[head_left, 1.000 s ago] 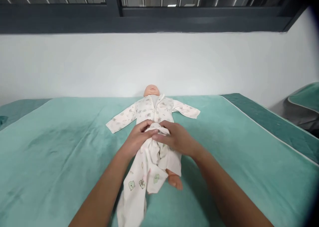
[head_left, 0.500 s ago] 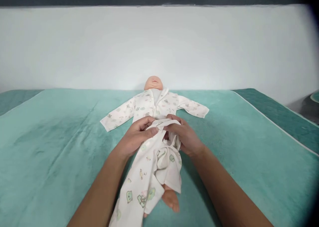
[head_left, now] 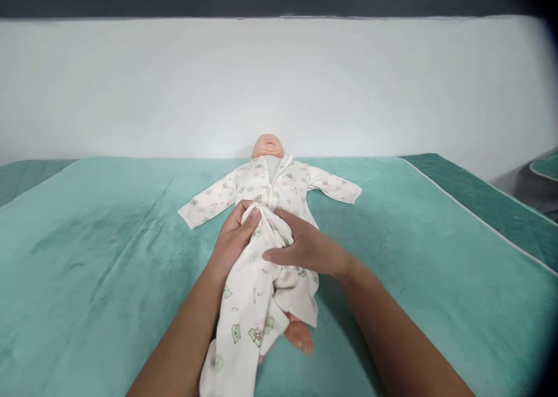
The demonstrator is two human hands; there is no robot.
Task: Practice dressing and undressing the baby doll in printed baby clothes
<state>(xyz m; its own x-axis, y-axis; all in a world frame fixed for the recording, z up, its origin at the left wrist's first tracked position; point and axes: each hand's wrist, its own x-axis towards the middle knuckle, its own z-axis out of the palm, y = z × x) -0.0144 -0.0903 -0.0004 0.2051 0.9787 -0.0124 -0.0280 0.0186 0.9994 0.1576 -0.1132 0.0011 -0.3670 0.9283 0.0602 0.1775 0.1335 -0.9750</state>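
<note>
A baby doll [head_left: 267, 145] lies on its back, dressed in a white printed baby top [head_left: 291, 182] with its sleeves spread wide. Over its lower body is a pair of white baby pants [head_left: 248, 292] printed with small green animals, one leg stretching toward me. My left hand [head_left: 236, 231] is closed on the bunched waistband, thumb on top. At the right of the bunched cloth, my right hand [head_left: 307, 246] has its thumb lying across the pants and its fingers around the far edge, partly hidden. One doll foot [head_left: 299, 334] shows below the fabric.
A light green plush blanket [head_left: 113, 269] covers the surface, with a few creases at the left. Darker green cloth [head_left: 475, 193] borders it on the right. A white wall [head_left: 279, 83] rises directly behind the doll's head.
My left hand has shifted slightly left with the waistband. My right hand has moved its thumb down and left across the cloth, and the waist opening has bunched together.
</note>
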